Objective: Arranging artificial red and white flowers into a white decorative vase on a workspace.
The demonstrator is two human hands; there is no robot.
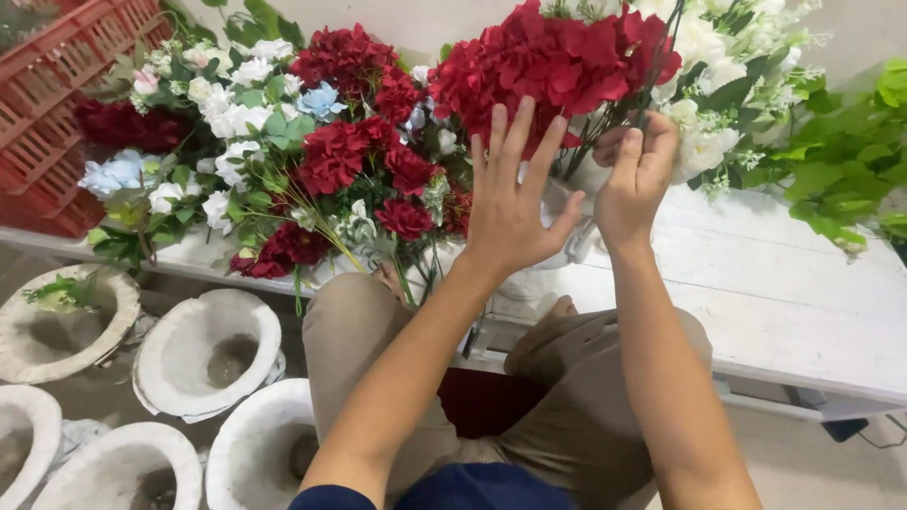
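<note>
My left hand [510, 203] is raised with fingers spread, its fingertips against the underside of a big red artificial flower cluster [553, 61]. Pinched in my right hand [638, 175] is a thin dark flower stem [659, 57] that runs up into the red and white bouquet. Both hands work over a white vase [572, 236] on the white wooden table [784, 293]; most of the vase is hidden behind my hands. White flowers [704, 47] fill the right side of the bouquet.
A heap of red, white and pale blue artificial flowers [302, 151] lies on the table's left part. A red plastic crate [57, 85] stands at far left. Several white stone urns [208, 354] sit on the floor. Green foliage [850, 161] hangs at right.
</note>
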